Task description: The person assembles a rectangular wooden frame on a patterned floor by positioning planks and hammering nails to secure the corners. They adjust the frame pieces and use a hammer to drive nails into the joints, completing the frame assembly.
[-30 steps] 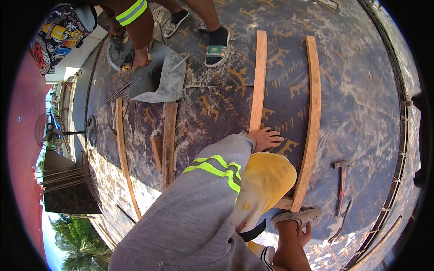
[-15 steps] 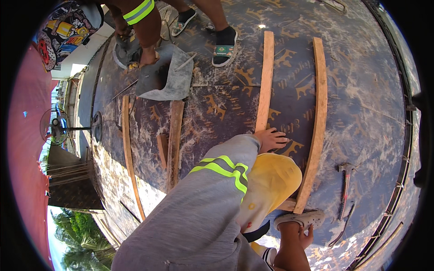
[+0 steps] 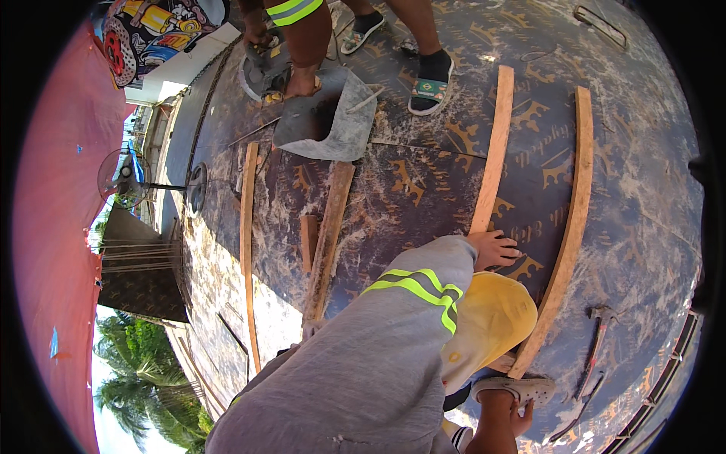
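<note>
Down on the dark plywood deck [image 3: 650,189], the left hand [image 3: 495,248] lies flat with fingers spread, pressing the near end of the left wooden batten [image 3: 493,151] — nothing gripped, just an open palm on wood and board. Compared with a second ago, hand and batten hold the same relation; it's the view that has drifted, so the batten now runs straighter up the frame. That suggests a steadying hold rather than a lift. The second batten [image 3: 569,227] lies to the right, well apart, roughly parallel. The right hand isn't in sight, probably hidden under the grey sleeve [image 3: 378,356]. A hammer [image 3: 597,340] rests near the deck's edge. Up top, another person's feet stand beside a grey metal chute [image 3: 325,121].
</note>
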`<act>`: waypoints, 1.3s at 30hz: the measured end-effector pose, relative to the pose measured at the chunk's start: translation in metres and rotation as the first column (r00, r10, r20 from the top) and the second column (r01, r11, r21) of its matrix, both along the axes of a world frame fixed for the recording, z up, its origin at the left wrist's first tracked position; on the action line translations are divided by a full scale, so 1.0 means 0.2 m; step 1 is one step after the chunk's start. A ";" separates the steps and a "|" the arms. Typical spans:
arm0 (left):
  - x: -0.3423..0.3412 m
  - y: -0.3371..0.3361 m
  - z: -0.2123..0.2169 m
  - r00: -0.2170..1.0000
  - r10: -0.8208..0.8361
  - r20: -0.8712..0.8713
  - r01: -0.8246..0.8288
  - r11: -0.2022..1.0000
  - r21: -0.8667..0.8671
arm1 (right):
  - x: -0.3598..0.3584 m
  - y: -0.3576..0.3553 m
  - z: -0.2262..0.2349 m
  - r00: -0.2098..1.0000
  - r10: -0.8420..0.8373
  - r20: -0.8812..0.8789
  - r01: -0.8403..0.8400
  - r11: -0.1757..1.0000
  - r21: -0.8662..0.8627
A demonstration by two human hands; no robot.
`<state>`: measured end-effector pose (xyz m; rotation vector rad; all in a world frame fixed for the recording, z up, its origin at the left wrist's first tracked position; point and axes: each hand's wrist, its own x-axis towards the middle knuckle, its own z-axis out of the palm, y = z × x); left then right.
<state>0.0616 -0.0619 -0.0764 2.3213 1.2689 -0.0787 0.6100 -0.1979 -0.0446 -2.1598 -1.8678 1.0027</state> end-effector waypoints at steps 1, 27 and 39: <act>-0.01 -0.02 0.00 1.000 0.004 -0.003 -0.004 1.000 -0.004 | -0.01 -0.01 0.01 1.000 0.005 0.002 -0.005 1.000 -0.015; 0.01 0.00 0.03 1.000 -0.006 -0.023 0.004 0.996 -0.093 | 0.03 -0.01 0.00 0.999 0.027 0.021 -0.027 1.000 -0.014; 0.00 0.02 -0.01 0.998 -0.029 -0.059 0.025 0.998 -0.063 | 0.07 -0.02 -0.06 0.996 0.061 0.068 -0.062 0.998 0.021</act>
